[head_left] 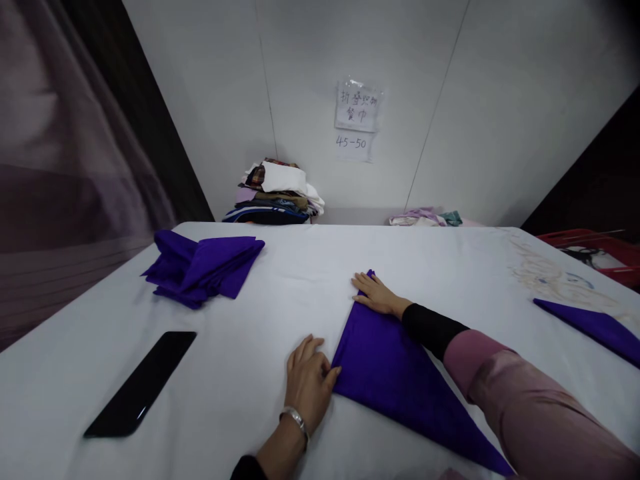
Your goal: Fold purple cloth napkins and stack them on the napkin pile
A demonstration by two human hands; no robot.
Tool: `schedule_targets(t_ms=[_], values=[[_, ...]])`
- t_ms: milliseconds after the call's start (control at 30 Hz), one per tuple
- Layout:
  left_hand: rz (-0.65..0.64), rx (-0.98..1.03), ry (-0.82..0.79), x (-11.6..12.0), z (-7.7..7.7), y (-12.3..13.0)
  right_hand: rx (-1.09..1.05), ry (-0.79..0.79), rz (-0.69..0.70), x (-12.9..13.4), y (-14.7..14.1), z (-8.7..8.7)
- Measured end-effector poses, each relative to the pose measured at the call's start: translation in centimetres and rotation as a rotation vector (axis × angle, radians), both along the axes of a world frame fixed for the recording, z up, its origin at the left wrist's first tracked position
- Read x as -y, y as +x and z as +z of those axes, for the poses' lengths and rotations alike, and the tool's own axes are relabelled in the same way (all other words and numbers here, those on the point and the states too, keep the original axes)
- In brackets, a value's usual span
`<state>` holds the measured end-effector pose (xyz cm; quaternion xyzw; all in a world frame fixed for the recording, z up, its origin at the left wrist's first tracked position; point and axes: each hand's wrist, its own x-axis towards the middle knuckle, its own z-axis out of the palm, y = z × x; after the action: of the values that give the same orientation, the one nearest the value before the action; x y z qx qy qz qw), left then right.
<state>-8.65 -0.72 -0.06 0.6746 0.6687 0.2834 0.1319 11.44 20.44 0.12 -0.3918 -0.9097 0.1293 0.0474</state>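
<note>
A purple cloth napkin point(395, 377), folded into a triangle, lies flat in front of me. My right hand point(376, 293) rests with fingers spread over its far tip and presses it to the table. At the napkin's left corner is my left hand point(309, 380), wearing a silver bracelet point(295, 421). Its thumb tip touches the corner, while the other fingers are loosely bent and apart on the tablecloth. My right forearm passes over the napkin's right edge and hides part of it.
The white tablecloth point(240, 400) bears a heap of purple napkins point(205, 267) at far left, a black phone-like slab point(143, 383) and another folded purple napkin point(595, 327) at right. Piled clothes point(280, 193) stand behind the table; a red basket point(610, 260) sits beyond its right edge.
</note>
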Motion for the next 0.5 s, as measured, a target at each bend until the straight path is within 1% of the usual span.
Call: schedule_targets(t_ms=[100, 133, 167, 233, 300, 333, 400, 500], values=[[-0.008, 0.008, 0.019, 0.0, -0.1, 0.0, -0.073, -0.027, 0.016, -0.7, 0.2, -0.5], [-0.009, 0.009, 0.023, 0.0, -0.1, 0.0, -0.123, -0.035, -0.004, -1.0, 0.4, -0.6], [-0.011, 0.008, 0.025, 0.0, -0.1, -0.1, -0.185, -0.040, -0.050, -1.3, 0.6, -0.6], [-0.013, 0.009, 0.026, 0.0, -0.1, -0.1, -0.304, -0.030, -0.200, -2.3, 1.2, -0.7], [-0.015, 0.011, 0.022, 0.0, -0.1, -0.1, -0.372, -0.009, -0.364, -3.3, 2.1, -0.6], [-0.015, 0.013, 0.020, 0.0, -0.1, -0.1, -0.382, -0.003, -0.424, -3.8, 2.6, -0.5], [-0.014, 0.016, 0.016, 0.0, -0.1, -0.1, -0.385, -0.007, -0.500, -4.5, 3.3, -0.4], [-0.020, 0.020, 0.016, 0.0, 0.0, -0.1, -0.380, -0.033, -0.556, -5.0, 3.7, -0.4]])
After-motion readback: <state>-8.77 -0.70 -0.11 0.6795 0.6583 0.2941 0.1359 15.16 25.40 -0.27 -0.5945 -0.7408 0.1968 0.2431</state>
